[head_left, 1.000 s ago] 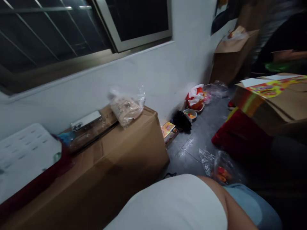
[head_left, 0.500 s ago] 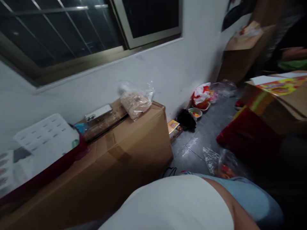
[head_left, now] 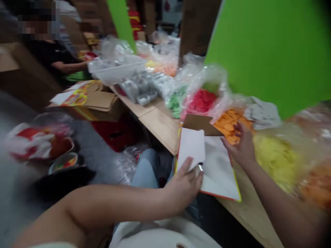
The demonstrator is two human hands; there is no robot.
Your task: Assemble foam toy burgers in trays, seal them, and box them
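An open flat carton (head_left: 219,168) with white inner faces and a brown flap lies at the near edge of a wooden table (head_left: 160,125). My left hand (head_left: 184,186) rests on its near left flap, fingers stretched over the white card. My right hand (head_left: 239,144) lies at the carton's far right side, fingers spread, beside a bag of orange pieces (head_left: 229,124). The picture is smeared by motion.
Plastic bags of red (head_left: 203,100), green (head_left: 177,101), yellow (head_left: 278,156) and grey pieces crowd the table. A green panel (head_left: 274,48) stands at the right. Another person (head_left: 51,55) sits at the far left by open cardboard boxes (head_left: 99,100). Bowls and bags lie on the floor at the left.
The view has swung from the wall, window and cardboard box over to the table. Both my hands have come into sight on the flat carton.
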